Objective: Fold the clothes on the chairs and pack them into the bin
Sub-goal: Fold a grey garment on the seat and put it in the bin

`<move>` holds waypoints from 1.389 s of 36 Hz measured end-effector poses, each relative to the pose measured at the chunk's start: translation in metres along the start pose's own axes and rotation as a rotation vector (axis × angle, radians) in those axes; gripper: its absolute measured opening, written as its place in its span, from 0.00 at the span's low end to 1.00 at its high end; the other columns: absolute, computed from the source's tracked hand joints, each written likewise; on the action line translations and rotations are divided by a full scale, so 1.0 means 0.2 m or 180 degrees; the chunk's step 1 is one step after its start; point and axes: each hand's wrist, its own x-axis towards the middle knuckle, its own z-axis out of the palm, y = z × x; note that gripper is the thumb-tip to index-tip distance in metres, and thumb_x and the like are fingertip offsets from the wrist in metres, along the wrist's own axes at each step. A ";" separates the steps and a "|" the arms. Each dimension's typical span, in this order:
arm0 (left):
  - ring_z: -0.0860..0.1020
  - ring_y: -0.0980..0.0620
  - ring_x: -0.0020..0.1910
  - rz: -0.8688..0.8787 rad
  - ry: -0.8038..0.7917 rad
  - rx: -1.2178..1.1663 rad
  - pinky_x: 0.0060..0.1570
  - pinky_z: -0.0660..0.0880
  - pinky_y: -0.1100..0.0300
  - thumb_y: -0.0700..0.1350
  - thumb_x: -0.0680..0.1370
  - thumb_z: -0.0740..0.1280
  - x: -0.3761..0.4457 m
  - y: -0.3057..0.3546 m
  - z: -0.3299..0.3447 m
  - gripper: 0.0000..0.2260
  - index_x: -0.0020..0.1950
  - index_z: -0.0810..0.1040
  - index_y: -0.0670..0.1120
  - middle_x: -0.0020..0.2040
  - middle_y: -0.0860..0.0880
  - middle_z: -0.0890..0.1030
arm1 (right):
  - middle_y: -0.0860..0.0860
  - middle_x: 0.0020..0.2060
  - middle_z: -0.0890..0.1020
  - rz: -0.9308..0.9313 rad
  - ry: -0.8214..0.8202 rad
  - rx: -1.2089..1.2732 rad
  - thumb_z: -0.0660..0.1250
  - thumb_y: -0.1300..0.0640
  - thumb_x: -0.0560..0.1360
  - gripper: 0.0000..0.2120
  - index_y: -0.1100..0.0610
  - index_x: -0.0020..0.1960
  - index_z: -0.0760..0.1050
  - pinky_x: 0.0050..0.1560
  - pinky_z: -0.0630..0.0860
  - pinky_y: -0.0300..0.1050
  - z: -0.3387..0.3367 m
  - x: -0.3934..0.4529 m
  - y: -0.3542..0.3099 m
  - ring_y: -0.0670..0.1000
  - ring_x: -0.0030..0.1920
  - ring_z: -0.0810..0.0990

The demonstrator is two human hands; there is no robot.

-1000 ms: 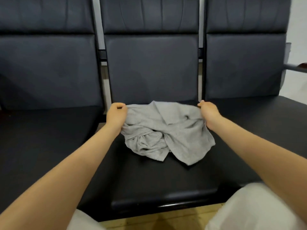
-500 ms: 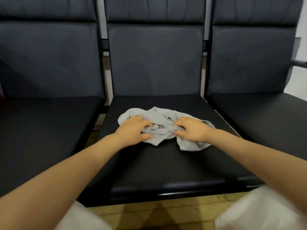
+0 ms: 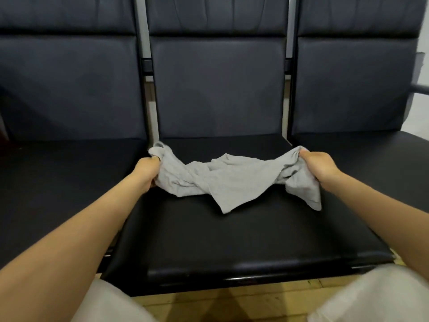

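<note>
A crumpled light grey garment [image 3: 229,180] is stretched across the back half of the middle chair seat [image 3: 232,242]. My left hand [image 3: 147,169] grips its left end in a fist. Its right end is clutched in my right hand [image 3: 319,165], with a loose flap hanging down below that hand. The cloth sags and bunches in the middle, resting on the seat. No bin is in view.
Three dark padded chairs stand side by side: the left chair [image 3: 58,177], the middle one, and the right chair [image 3: 383,163]. Metal posts [image 3: 148,66] separate the backrests. An armrest [image 3: 420,88] juts out at far right. Wooden floor [image 3: 232,300] shows below.
Half a second ago both hands were close together on the bunched garment. They have now pulled apart sideways, spreading the cloth across the seat.
</note>
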 end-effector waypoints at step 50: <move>0.75 0.51 0.39 0.1402 -0.0557 0.2742 0.44 0.75 0.53 0.50 0.75 0.70 -0.13 -0.10 0.14 0.11 0.41 0.80 0.43 0.38 0.44 0.79 | 0.53 0.39 0.79 -0.0928 -0.1670 -0.0507 0.65 0.54 0.78 0.10 0.59 0.41 0.74 0.49 0.76 0.47 0.70 -0.17 -0.14 0.48 0.41 0.76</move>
